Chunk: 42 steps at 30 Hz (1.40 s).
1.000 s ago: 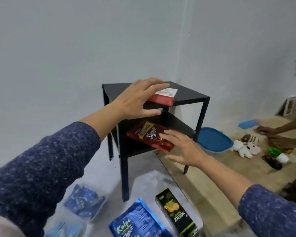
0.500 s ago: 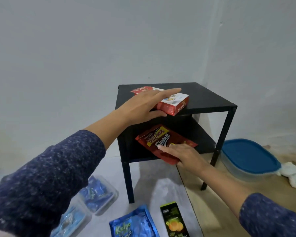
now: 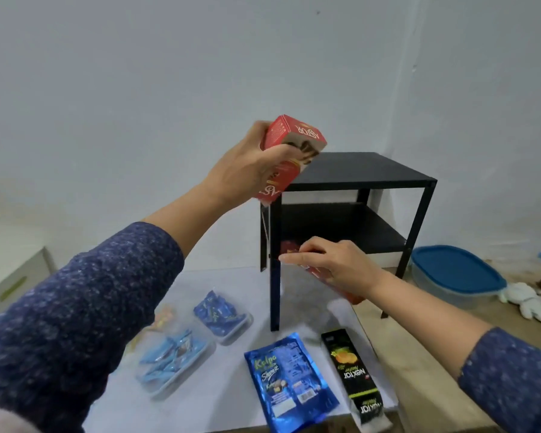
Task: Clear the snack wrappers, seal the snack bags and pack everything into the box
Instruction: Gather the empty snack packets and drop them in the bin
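Left hand (image 3: 250, 167) grips the light, stiff red carton (image 3: 289, 151) across its sides; right hand (image 3: 334, 264) pinches the limp, crinkly red pouch (image 3: 325, 276) at the shelf's front edge.

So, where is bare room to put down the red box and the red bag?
The black table's top is bare, as is its lower shelf. White sheet shows between the table leg and the blue foil pouch. The left is crowded: clear trays of blue wrapped sweets beside that pouch and the black Nextar pack.
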### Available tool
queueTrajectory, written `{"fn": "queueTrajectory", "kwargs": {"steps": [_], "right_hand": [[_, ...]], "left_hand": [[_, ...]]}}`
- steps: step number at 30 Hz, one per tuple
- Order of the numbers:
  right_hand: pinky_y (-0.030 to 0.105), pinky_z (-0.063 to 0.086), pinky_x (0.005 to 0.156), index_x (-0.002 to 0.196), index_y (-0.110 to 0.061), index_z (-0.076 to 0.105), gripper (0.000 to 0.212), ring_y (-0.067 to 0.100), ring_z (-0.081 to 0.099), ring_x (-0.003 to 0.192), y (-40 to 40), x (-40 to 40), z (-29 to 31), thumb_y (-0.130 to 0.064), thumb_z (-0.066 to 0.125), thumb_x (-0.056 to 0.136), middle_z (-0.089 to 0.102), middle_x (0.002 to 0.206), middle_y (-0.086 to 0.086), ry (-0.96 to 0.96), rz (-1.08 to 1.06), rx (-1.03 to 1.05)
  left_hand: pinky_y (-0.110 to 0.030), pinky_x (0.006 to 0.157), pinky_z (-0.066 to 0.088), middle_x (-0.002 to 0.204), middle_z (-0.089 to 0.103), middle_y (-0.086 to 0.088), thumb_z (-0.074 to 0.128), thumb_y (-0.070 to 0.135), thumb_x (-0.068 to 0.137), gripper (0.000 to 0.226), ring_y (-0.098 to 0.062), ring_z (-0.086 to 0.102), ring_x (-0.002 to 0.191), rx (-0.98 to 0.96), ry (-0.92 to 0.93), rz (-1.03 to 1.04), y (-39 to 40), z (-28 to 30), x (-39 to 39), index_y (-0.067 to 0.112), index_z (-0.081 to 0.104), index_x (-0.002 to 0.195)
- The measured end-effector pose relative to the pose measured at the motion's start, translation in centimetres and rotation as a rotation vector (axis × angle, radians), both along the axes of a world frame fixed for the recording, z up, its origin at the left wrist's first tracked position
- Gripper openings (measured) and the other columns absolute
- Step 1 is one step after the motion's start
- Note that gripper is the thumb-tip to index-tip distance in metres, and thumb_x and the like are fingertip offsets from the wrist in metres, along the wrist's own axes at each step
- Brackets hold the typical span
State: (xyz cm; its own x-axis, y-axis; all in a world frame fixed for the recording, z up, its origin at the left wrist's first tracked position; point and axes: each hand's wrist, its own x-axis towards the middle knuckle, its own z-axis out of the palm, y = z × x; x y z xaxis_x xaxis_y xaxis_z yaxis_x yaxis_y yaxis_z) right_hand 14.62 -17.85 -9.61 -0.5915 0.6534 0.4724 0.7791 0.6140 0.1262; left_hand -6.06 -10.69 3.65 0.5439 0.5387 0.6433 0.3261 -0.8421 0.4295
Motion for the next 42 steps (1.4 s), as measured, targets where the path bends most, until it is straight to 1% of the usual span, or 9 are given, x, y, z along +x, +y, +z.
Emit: {"fn": "queueTrajectory", "kwargs": {"steps": [2, 3, 4, 7, 12, 20, 29, 39, 42], "right_hand": [[0.032, 0.058, 0.060, 0.119, -0.027, 0.059, 0.039, 0.021, 0.066, 0.069, -1.6, -3.5, 0.3, -0.017, 0.063, 0.082, 0.064, 0.107, 0.005, -0.003, -0.007, -0.056], [0.039, 0.058, 0.063, 0.115, -0.025, 0.060, 0.036, 0.025, 0.067, 0.074, -2.2, -5.4, 0.4, -0.016, 0.064, 0.080, 0.064, 0.110, 0.006, 0.005, -0.014, -0.097], [0.042, 0.058, 0.067, 0.114, -0.024, 0.061, 0.036, 0.028, 0.068, 0.079, -2.8, -7.3, 0.4, -0.013, 0.064, 0.080, 0.063, 0.112, 0.005, 0.021, -0.013, -0.129], [0.038, 0.057, 0.075, 0.109, -0.016, 0.063, 0.027, 0.025, 0.067, 0.087, -4.1, -13.3, 0.5, -0.016, 0.058, 0.083, 0.066, 0.105, 0.005, 0.113, 0.067, -0.165], [0.037, 0.055, 0.077, 0.102, -0.013, 0.065, 0.019, 0.019, 0.067, 0.083, -4.7, -23.8, 0.4, -0.015, 0.060, 0.084, 0.070, 0.095, 0.004, 0.239, 0.228, -0.229], [0.011, 0.052, 0.078, 0.100, -0.011, 0.067, 0.019, 0.006, 0.064, 0.085, -3.9, -42.1, 1.2, -0.009, 0.070, 0.081, 0.071, 0.099, 0.001, 0.250, 0.540, -0.317], [0.034, 0.057, 0.078, 0.100, -0.015, 0.065, 0.021, 0.016, 0.067, 0.086, -3.3, -66.8, -1.1, -0.015, 0.071, 0.080, 0.071, 0.098, 0.000, 0.138, 0.924, -0.397], [0.005, 0.043, 0.077, 0.106, -0.018, 0.065, 0.022, 0.005, 0.060, 0.091, -9.9, -96.0, -1.3, -0.019, 0.068, 0.084, 0.068, 0.103, -0.008, -0.021, 1.301, -0.432], [0.016, 0.044, 0.079, 0.106, -0.018, 0.064, 0.022, 0.014, 0.064, 0.095, -14.7, -102.9, -3.0, -0.018, 0.067, 0.084, 0.069, 0.104, -0.002, -0.066, 1.404, -0.486]], "left_hand": [[-0.006, 0.053, 0.048, 0.091, 0.053, 0.019, 0.047, 0.040, 0.094, 0.044, 0.010, 0.063, 0.068, 0.056, 0.075, 0.102, -1.5, -0.6, -3.4, 0.014, 0.046, 0.129], [-0.005, 0.052, 0.045, 0.094, 0.048, 0.022, 0.043, 0.046, 0.094, 0.047, 0.009, 0.061, 0.067, 0.076, 0.105, 0.144, -2.7, -0.7, -5.5, 0.016, 0.047, 0.130], [-0.007, 0.058, 0.047, 0.103, 0.048, 0.016, 0.041, 0.048, 0.094, 0.047, 0.003, 0.061, 0.073, 0.157, 0.140, 0.186, -3.7, -0.9, -7.9, 0.019, 0.048, 0.130], [-0.036, 0.084, 0.052, 0.127, 0.041, -0.015, 0.052, 0.030, 0.094, 0.036, -0.028, 0.054, 0.101, 0.241, 0.217, 0.301, -5.3, -2.0, -15.2, 0.024, 0.053, 0.129], [-0.034, 0.084, 0.049, 0.129, 0.040, -0.017, 0.062, 0.025, 0.088, 0.046, -0.032, 0.052, 0.106, 0.179, 0.317, 0.493, -9.5, -3.5, -27.8, 0.027, 0.051, 0.133], [-0.032, 0.086, 0.047, 0.128, 0.042, -0.013, 0.064, 0.025, 0.087, 0.048, -0.027, 0.052, 0.103, -0.033, 0.308, 0.885, -17.4, -5.7, -47.0, 0.031, 0.051, 0.132], [-0.035, 0.095, 0.043, 0.131, 0.039, -0.012, 0.064, 0.023, 0.087, 0.047, -0.026, 0.047, 0.112, -0.239, 0.366, 1.296, -28.1, -10.0, -66.2, 0.033, 0.051, 0.131], [-0.042, 0.096, 0.049, 0.137, 0.035, -0.009, 0.060, 0.027, 0.090, 0.049, -0.027, 0.048, 0.116, -0.494, 0.311, 1.819, -40.7, -12.9, -83.6, 0.038, 0.043, 0.134], [-0.041, 0.097, 0.046, 0.139, 0.034, -0.009, 0.060, 0.026, 0.089, 0.049, -0.028, 0.048, 0.117, -0.622, 0.227, 1.953, -46.7, -15.5, -85.6, 0.038, 0.044, 0.133]]}}
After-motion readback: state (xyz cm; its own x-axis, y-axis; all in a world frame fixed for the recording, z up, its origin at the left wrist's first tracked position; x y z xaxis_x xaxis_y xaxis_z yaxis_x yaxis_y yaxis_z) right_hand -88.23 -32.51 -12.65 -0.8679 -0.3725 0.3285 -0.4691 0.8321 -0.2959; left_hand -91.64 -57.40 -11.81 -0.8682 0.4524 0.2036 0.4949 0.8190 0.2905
